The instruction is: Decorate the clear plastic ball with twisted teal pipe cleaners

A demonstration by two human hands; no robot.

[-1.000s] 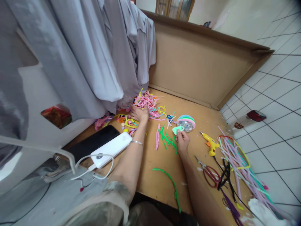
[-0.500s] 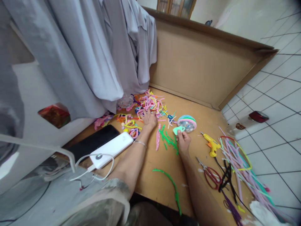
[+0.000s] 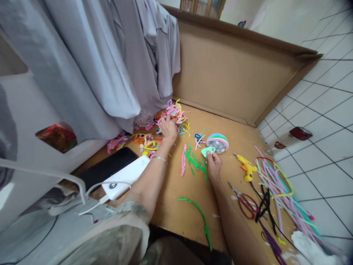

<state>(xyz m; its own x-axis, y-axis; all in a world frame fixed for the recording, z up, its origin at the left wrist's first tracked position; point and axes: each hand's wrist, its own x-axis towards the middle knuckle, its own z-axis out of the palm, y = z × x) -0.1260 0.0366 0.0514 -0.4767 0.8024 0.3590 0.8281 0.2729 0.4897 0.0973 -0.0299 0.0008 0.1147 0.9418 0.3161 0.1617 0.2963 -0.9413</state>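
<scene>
My left hand [image 3: 168, 129] reaches into a heap of colourful fuzzy stems [image 3: 176, 109], mostly pink, at the back of the wooden table. Its fingers are bent and apart among the pieces; I cannot make out anything held. My right hand [image 3: 214, 163] pinches a small mint-green leaf-like piece [image 3: 207, 151]. Just beyond that hand sits a round clear dome with pastel bands [image 3: 217, 142]. Green stem pieces [image 3: 193, 162] and a pink strip [image 3: 183, 160] lie between my hands. A long green stem [image 3: 202, 217] curves near the front edge.
At right are a yellow glue gun [image 3: 246, 167], red-handled scissors [image 3: 246, 205], black stems [image 3: 264, 206] and a bundle of long pastel stems [image 3: 284, 191]. A white power bank [image 3: 125, 178] and a black phone [image 3: 110, 165] lie at left. A wooden panel [image 3: 237, 70] stands behind.
My left hand has moved slightly farther back into the heap, and some of its stems have shifted. My right hand still holds the mint-green piece in about the same place.
</scene>
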